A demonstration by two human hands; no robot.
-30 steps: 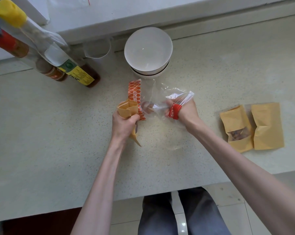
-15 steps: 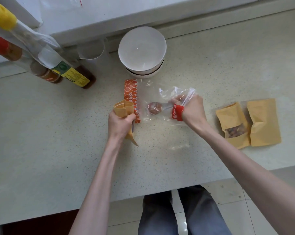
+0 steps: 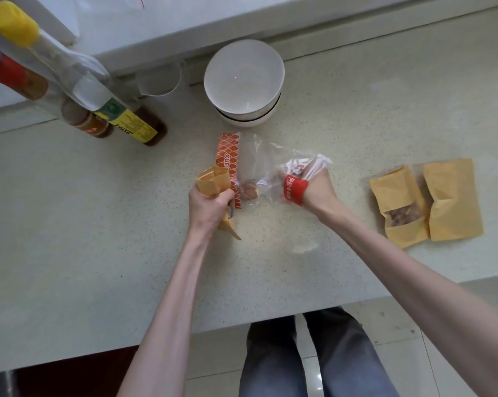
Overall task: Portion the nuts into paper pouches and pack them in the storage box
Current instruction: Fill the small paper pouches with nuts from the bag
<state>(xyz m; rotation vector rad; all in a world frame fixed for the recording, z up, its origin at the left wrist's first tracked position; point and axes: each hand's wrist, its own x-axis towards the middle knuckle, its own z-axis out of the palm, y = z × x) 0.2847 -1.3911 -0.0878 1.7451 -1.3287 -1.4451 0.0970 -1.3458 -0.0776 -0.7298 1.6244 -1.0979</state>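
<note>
My left hand [image 3: 209, 207] is clamped around an open paper pouch [image 3: 213, 183]; my right hand [image 3: 313, 186] grips the clear nut bag [image 3: 266, 164], nuts [image 3: 249, 191] beside the pouch mouth, above the counter [image 3: 98, 239].

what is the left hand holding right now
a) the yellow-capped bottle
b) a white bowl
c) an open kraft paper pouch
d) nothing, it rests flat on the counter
c: the left hand is closed around an open kraft paper pouch, held mouth-up next to the nuts in the clear plastic bag that the right hand grips.
</note>
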